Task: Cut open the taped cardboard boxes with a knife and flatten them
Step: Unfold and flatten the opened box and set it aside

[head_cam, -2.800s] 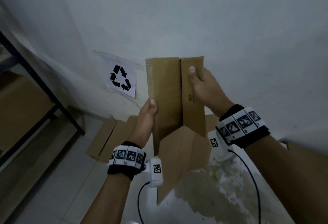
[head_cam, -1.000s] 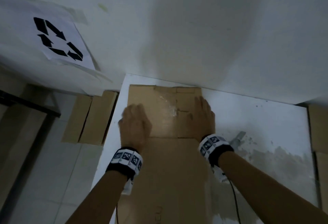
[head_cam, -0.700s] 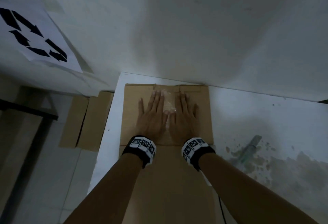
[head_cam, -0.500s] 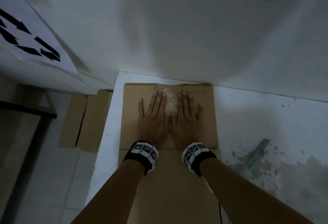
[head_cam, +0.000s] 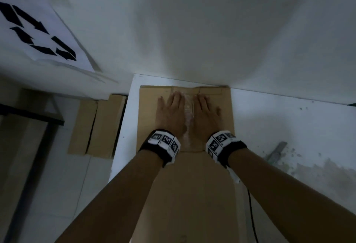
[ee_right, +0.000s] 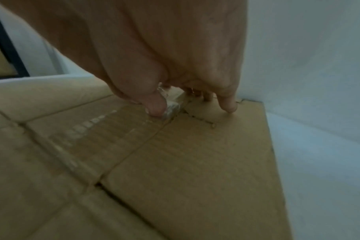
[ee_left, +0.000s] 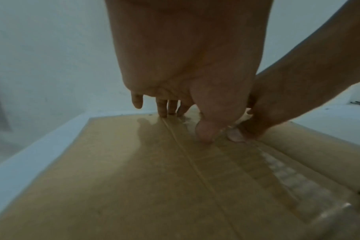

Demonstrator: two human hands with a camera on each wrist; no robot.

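A brown cardboard box (head_cam: pixel 192 194) lies flattened on the white table (head_cam: pixel 289 119), its far end against the wall. Both hands press flat on its far flaps, fingers straight. My left hand (head_cam: pixel 170 113) lies left of a strip of clear tape (head_cam: pixel 188 115); my right hand (head_cam: pixel 205 115) lies right of it. In the left wrist view the left fingertips (ee_left: pixel 161 112) and thumb touch the cardboard (ee_left: pixel 113 170). In the right wrist view the right thumb (ee_right: pixel 154 105) rests on the tape beside a slit between flaps (ee_right: pixel 134 155). A grey knife (head_cam: pixel 276 151) lies on the table, right of the box.
More flattened cardboard (head_cam: pixel 96 125) lies on the floor left of the table. A recycling sign (head_cam: pixel 38 33) hangs on the wall at the left. A dark metal shelf frame (head_cam: pixel 32 119) stands at far left. The table's right part is stained (head_cam: pixel 317 171).
The box, held upright in both hands earlier, now lies flat on the table. Both hands came together onto its far flaps and have since spread slightly apart, baring the tape.
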